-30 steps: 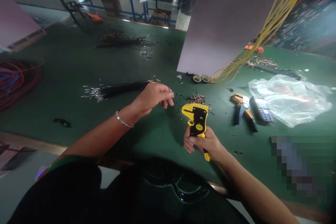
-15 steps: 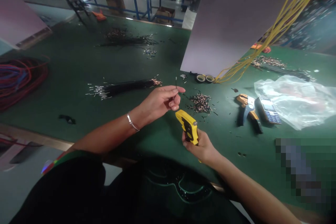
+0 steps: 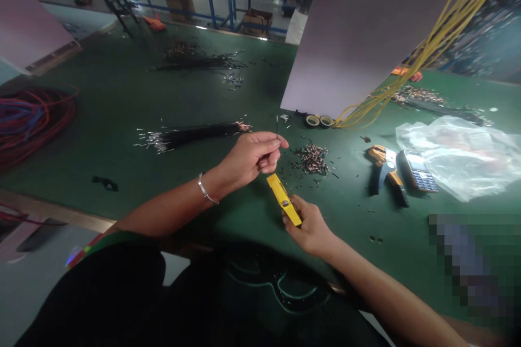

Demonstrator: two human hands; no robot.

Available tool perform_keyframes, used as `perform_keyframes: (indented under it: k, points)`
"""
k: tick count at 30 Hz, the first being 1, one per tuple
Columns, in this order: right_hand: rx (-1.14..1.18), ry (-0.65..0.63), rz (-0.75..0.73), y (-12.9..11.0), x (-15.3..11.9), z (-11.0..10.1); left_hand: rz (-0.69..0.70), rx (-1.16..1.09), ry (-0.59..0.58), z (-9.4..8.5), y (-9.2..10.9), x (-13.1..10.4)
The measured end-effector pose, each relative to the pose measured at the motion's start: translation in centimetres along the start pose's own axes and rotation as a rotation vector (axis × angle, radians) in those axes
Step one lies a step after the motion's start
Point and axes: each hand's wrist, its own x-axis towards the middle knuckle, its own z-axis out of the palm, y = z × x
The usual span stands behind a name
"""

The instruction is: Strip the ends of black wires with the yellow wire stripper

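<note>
My left hand (image 3: 259, 157) is closed in a pinch on a thin black wire (image 3: 277, 129), whose pale tip points up above the thumb and forefinger. My right hand (image 3: 311, 225) grips a yellow wire stripper (image 3: 284, 200), its narrow edge facing up. The stripper's head lies just below my left fingers, apart from the wire. Right of my left hand is a pile of short wire offcuts (image 3: 312, 159) with coppery ends. Behind my left wrist lies a bundle of black wires (image 3: 195, 135), silvery at the left end and coppery at the right.
Orange-and-black pliers (image 3: 385, 171), a keypad phone (image 3: 418, 169) and a clear plastic bag (image 3: 464, 152) lie to the right on the green table (image 3: 134, 200). Yellow wires (image 3: 431, 43) hang beside a white panel (image 3: 345, 38), near two tape rolls (image 3: 319, 121). Coiled cables (image 3: 32, 124) sit at left.
My right hand has turned the wire stripper so that its narrow edge shows instead of its black-marked side. The wire in my left hand stands slightly farther right.
</note>
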Motion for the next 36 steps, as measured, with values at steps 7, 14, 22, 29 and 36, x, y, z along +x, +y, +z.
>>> perform_keyframes:
  k: [7,14,22,29,36]
  points:
    - [0.010,0.005,0.004,0.1,0.1,-0.1,0.031,0.015,-0.019,0.0,-0.4,0.3]
    - [0.067,0.002,0.040,0.1,0.5,-0.7,-0.002,-0.077,-0.039,-0.5,-0.8,1.2]
    - [0.148,0.020,0.080,0.6,1.2,-0.8,-0.018,-0.174,-0.067,-1.3,-1.6,2.4]
    - [0.404,-0.022,0.173,1.1,1.6,-1.3,0.001,-0.181,-0.011,-1.8,-1.3,2.5]
    - [0.745,-0.016,0.209,1.7,1.5,-1.3,-0.005,-0.143,0.002,-2.9,-1.4,2.7]
